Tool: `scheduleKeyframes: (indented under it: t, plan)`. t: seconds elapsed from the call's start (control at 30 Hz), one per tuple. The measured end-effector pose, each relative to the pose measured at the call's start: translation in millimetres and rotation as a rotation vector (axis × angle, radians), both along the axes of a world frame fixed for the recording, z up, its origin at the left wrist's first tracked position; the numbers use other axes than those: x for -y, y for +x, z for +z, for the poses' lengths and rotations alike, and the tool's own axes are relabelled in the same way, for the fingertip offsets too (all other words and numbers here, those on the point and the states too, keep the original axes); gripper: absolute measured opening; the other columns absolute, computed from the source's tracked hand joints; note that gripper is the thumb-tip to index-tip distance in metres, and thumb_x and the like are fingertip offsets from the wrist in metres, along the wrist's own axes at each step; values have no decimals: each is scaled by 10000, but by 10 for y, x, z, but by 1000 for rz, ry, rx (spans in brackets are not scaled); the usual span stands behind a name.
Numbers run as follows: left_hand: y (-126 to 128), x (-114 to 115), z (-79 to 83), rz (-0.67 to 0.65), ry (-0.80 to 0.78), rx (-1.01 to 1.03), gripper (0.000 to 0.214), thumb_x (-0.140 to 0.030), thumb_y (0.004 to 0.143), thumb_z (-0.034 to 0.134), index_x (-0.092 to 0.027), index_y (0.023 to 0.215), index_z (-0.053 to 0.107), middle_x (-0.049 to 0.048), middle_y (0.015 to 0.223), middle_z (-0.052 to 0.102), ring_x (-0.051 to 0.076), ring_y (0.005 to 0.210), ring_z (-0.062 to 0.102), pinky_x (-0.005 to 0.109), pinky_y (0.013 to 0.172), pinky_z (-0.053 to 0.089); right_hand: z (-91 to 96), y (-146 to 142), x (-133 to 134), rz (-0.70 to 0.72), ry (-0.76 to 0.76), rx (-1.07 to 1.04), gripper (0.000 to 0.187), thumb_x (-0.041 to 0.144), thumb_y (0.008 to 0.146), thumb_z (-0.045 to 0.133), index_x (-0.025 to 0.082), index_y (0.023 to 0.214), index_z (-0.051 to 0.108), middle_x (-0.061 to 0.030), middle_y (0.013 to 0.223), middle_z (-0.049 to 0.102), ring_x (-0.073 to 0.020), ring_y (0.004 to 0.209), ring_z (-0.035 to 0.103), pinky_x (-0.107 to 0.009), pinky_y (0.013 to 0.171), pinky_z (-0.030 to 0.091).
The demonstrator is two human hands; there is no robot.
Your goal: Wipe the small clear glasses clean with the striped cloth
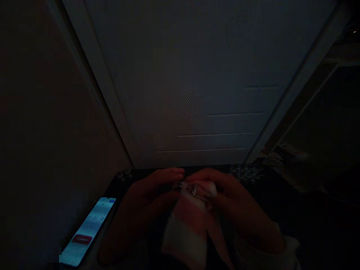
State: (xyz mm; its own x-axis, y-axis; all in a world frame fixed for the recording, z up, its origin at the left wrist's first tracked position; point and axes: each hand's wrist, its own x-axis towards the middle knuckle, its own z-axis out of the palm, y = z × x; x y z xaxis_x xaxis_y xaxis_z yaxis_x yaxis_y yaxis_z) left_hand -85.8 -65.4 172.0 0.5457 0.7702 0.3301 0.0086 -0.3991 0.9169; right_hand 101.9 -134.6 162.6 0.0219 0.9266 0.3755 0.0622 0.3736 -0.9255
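The scene is very dark. My left hand (152,191) and my right hand (233,198) meet low in the middle of the view. Both hold a pale piece of cloth with pink and white bands (188,228) that hangs down between them. At its top edge a small shiny metal clip or pin (194,189) glints between my fingertips. The fingers of both hands are curled and pinched on the cloth. What the clip grips is too dim to make out.
A lit phone (88,228) lies at the lower left on a dark surface (270,195). A pale door or panel with heart shapes (193,102) rises behind. Small shiny items (247,172) are scattered at the surface's far edge. Shelves (295,157) stand at the right.
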Motion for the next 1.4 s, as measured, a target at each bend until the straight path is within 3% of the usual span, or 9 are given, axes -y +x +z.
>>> scheduleKeyframes:
  t: [0.27, 0.4, 0.6, 0.8, 1.1, 1.27, 1.4]
  plan:
    - [53, -33, -33, 125, -140, 105, 326, -381, 829, 701, -265, 1135, 697, 13, 1093, 776, 154, 933, 727, 191, 777, 570, -36, 26, -66, -165, -54, -36, 112, 204, 783, 679, 263, 833, 760, 33, 819, 782, -124, 761, 703, -203, 666, 509]
    - [83, -22, 12, 245, -148, -9, 355, -487, 837, 631, -220, 1053, 720, 4, 817, 788, 149, 721, 721, 191, 612, 558, -39, 38, -65, -141, 15, 15, 167, 178, 794, 650, 268, 878, 763, 28, 863, 787, -130, 798, 712, -219, 704, 516]
    - [116, 42, 87, 244, -145, -101, 184, -372, 756, 667, -241, 837, 767, -18, 750, 789, 145, 675, 720, 176, 547, 530, -22, 3, -61, -93, 59, 69, 165, 175, 836, 613, 238, 893, 755, 0, 853, 762, -134, 783, 696, -231, 695, 517]
    - [57, 5, 53, 130, -166, -70, 205, -323, 769, 707, -288, 961, 771, -31, 917, 814, 148, 831, 755, 170, 687, 572, -19, 1, -67, -60, -27, -83, 111, 209, 778, 694, 266, 847, 759, 12, 831, 753, -142, 761, 678, -237, 664, 514]
    - [-26, 8, -12, 12, 57, -103, 300, -262, 859, 668, -414, 1111, 723, -80, 1225, 730, 141, 1138, 667, 201, 981, 498, -51, 24, -80, 54, -155, -246, 110, 237, 733, 759, 243, 843, 753, 17, 794, 709, -111, 706, 620, -213, 649, 481]
    - [-29, 31, -9, 7, 51, -58, 253, -277, 882, 649, -383, 1094, 739, -28, 1279, 703, 190, 1184, 646, 280, 1018, 500, -13, 11, -62, 38, -231, -243, 117, 264, 716, 757, 220, 817, 716, 26, 741, 657, -107, 652, 573, -213, 598, 439]
    - [0, 38, -27, 6, 5, -11, 245, -282, 874, 659, -351, 1094, 742, -5, 1295, 695, 198, 1158, 660, 270, 972, 527, -14, 17, -67, 5, -206, -179, 103, 293, 756, 716, 213, 815, 690, 26, 715, 627, -114, 632, 545, -223, 573, 410]
